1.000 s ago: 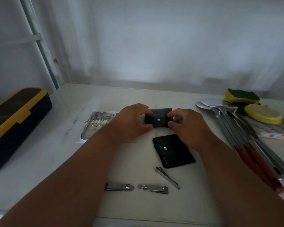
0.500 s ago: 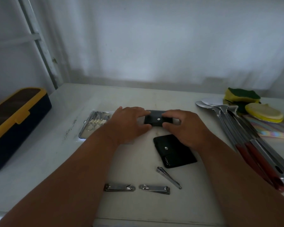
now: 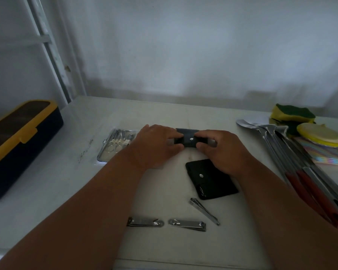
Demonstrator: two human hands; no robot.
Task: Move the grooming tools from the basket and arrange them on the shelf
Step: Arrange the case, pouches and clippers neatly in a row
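Both hands meet at the middle of the frame on a small black pouch (image 3: 189, 137): the left hand (image 3: 156, 143) pinches its left end between fingers and thumb, the right hand (image 3: 220, 149) pinches its right end, and the pouch lies on the white shelf (image 3: 66, 182). Just below it lies a second black pouch (image 3: 211, 179); left of the hands sits an open manicure kit (image 3: 113, 145). Lower centre, three nail clippers (image 3: 186, 224) lie apart. No basket shows. The step in hand looks like placing and squaring this pouch; next, both hands should let go and fetch another tool.
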